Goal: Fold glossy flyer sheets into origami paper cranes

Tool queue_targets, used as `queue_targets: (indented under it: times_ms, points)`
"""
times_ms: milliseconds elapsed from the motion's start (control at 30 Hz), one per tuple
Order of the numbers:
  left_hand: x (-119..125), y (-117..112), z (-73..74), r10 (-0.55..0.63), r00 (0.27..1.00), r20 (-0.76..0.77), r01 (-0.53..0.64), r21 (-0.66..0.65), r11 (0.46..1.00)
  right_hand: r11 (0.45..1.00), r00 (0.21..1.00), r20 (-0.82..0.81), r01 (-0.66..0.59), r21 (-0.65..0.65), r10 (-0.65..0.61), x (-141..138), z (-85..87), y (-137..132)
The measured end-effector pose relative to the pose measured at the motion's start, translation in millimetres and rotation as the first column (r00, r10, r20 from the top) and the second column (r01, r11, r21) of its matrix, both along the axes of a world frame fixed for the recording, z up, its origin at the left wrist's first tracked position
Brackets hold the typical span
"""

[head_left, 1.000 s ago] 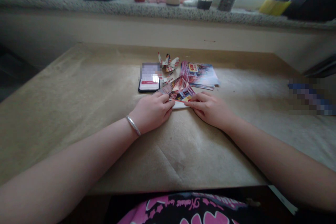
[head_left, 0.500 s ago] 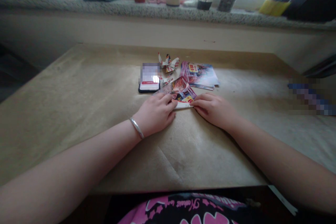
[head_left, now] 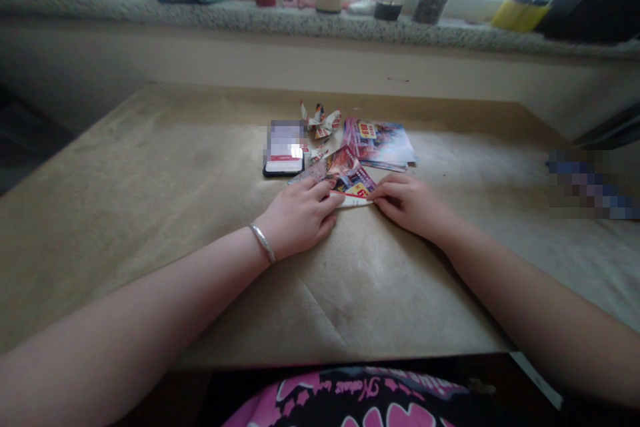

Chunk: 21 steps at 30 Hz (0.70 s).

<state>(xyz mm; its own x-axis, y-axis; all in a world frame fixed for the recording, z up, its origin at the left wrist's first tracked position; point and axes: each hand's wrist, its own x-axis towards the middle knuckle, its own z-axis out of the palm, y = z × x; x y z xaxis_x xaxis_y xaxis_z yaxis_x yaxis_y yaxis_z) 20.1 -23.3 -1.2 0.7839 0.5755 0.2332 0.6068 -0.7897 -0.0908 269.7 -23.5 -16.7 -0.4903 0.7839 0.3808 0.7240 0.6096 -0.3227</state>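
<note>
Left hand [head_left: 299, 217] lies flat, fingers pinning the printed paper sheet [head_left: 345, 180] to the surface [head_left: 150, 180]; right hand [head_left: 410, 203] at 3 o'clock pinches its near edge, steadying a crease. Phone [head_left: 284, 157] sits at 11 o'clock.

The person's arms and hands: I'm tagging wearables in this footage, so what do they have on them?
Both forearms are bare, with no sleeves in view. The left hand has a thin silver bangle around its wrist. The right hand shows no ring, watch or band, and no gloves are worn. At the bottom edge a black garment with pink lettering and shapes is visible.
</note>
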Motion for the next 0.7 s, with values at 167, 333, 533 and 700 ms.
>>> queue_targets:
  times_ms: [167, 333, 533, 700]
  points:
    - [0.0, -0.4, 0.8, 0.001, 1.000, -0.001, -0.001, -0.005, 1.000, 0.998, 1.000, 0.011, 0.018, -0.063, -0.017, 10.7, 3.8, 2.8]
    - [0.2, 0.2, 0.7, 0.001, 1.000, 0.003, -0.001, -0.009, 1.000, 0.996, 0.999, -0.029, 0.040, -0.076, -0.042, 10.9, 4.5, 2.7]
    - [0.6, -0.2, 0.1, 0.007, 1.000, -0.002, -0.007, -0.015, 1.000, 0.945, 0.970, -0.109, 0.183, -0.270, -0.219, 0.5, 0.6, 7.9]
    - [0.8, 0.3, -1.3, 0.013, 1.000, -0.010, -0.013, -0.020, 1.000, 0.956, 0.990, -0.057, 0.110, -0.272, -0.130, 5.4, 0.8, 13.2]
